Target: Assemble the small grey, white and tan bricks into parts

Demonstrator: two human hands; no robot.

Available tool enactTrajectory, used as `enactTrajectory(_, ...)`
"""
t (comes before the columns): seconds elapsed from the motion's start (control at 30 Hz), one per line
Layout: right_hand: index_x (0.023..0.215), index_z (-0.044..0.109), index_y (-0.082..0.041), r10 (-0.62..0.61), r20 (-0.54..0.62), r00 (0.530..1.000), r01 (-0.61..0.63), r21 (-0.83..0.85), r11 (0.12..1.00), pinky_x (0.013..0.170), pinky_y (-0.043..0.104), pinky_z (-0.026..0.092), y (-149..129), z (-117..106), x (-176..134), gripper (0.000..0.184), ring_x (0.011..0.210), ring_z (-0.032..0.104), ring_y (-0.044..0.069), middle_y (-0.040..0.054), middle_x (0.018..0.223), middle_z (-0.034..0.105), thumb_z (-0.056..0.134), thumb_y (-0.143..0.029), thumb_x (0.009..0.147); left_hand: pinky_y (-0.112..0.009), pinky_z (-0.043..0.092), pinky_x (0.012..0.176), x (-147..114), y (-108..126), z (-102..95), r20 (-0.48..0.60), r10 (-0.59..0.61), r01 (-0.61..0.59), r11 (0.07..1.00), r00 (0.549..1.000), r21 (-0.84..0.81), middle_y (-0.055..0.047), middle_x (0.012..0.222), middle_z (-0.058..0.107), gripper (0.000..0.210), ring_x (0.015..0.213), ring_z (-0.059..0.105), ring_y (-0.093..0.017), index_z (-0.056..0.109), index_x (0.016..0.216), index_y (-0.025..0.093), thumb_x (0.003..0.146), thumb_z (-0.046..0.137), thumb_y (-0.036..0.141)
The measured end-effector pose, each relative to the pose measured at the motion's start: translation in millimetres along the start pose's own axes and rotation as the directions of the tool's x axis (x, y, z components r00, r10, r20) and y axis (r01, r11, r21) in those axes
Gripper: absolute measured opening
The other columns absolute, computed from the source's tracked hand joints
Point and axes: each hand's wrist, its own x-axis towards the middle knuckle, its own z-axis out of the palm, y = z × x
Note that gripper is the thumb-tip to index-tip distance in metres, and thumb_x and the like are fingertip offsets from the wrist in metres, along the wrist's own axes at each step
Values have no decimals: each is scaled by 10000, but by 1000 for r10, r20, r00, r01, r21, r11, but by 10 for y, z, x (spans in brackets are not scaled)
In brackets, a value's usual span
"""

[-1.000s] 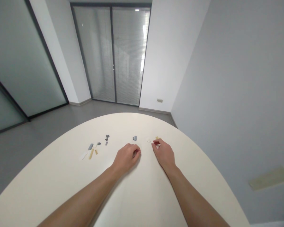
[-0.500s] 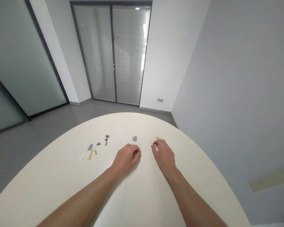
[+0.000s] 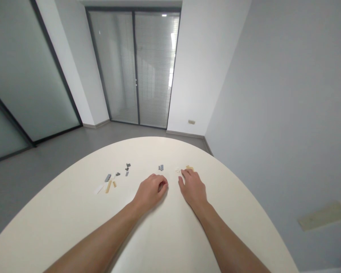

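My left hand [image 3: 151, 190] rests on the round table with its fingers curled in against the thumb; what they hold, if anything, is hidden. A small cluster of blue-grey toy bricks [image 3: 161, 167] lies just beyond it. My right hand [image 3: 193, 187] is open, thumb and forefinger apart, with nothing visible between them. White small pieces [image 3: 177, 170] lie just ahead of its fingertips, too small to make out clearly. Tan pieces [image 3: 190, 167] sit right behind its fingers, partly covered by them.
On the left of the white table [image 3: 170, 242] lie several loose pieces: a grey brick [image 3: 108, 177], a long tan piece [image 3: 108, 186], a white flat piece [image 3: 99, 189] and dark grey pieces [image 3: 127, 167]. The table's curved far edge faces a glass door [image 3: 156, 68].
My right thumb and forefinger have parted from a pinch over the white pieces, and the hand has shifted slightly left. My left hand stays nearly still.
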Motion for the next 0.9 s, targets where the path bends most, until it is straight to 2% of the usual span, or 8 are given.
enactTrajectory(0.4,1403,508,-220,32,-23,999,-30,66,997,947,393,490,3,46,33,464,1242,538,288,107,1353,617,506,-256,940,-309,450,773,-8,6,-14,-3,11,-11,1000,1000,-4,-29,883,708,159,890,616,-201,674,886,220,908,516,220)
enactTrajectory(0.67,1456,447,-163,40,-12,999,-39,83,996,1043,433,456,1,53,13,514,1333,478,297,129,1445,543,482,-263,953,-318,443,796,-47,8,-11,4,66,-66,997,998,36,-29,916,704,152,918,601,-205,649,896,217,928,501,219)
enactTrajectory(0.9,1465,438,-170,23,-19,1000,-22,76,997,1058,420,450,-19,16,-28,515,1333,479,291,117,1422,563,476,-249,958,-321,454,833,-129,58,-48,32,68,-71,993,997,91,-42,1031,695,167,998,604,-206,645,980,220,954,482,241)
